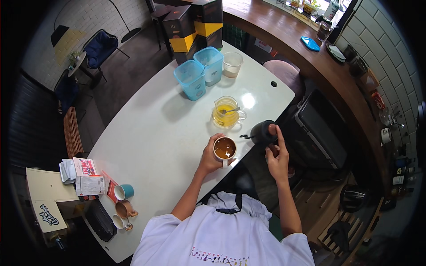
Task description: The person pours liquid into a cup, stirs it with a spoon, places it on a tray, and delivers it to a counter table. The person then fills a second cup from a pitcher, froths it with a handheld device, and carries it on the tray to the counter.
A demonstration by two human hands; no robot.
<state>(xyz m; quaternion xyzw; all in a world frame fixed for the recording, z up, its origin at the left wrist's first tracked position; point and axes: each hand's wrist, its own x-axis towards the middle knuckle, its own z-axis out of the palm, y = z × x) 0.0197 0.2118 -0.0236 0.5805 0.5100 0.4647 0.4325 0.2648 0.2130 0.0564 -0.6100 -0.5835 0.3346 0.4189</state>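
My left hand [209, 156] is wrapped around a mug of brown liquid [224, 148] near the edge of the white table [149, 133]. Beside it, my right hand [278, 159] grips the handle of a black gooseneck kettle [261, 133], one finger on its brown lid knob. The kettle's spout points left, towards the mug, and no stream shows. Just beyond the mug stands a glass jug [225, 116] holding yellow liquid and a spoon. Two blue plastic containers [189, 79] and a clear plastic cup [232, 65] with some contents stand farther back.
Black and yellow boxes [179, 30] are stacked beyond the table's far end. Several mugs [124, 192] and packets [90, 185] stand at the left. A curved wooden counter [286, 30] runs along the right, with a dark suitcase-like case [321, 129] below it.
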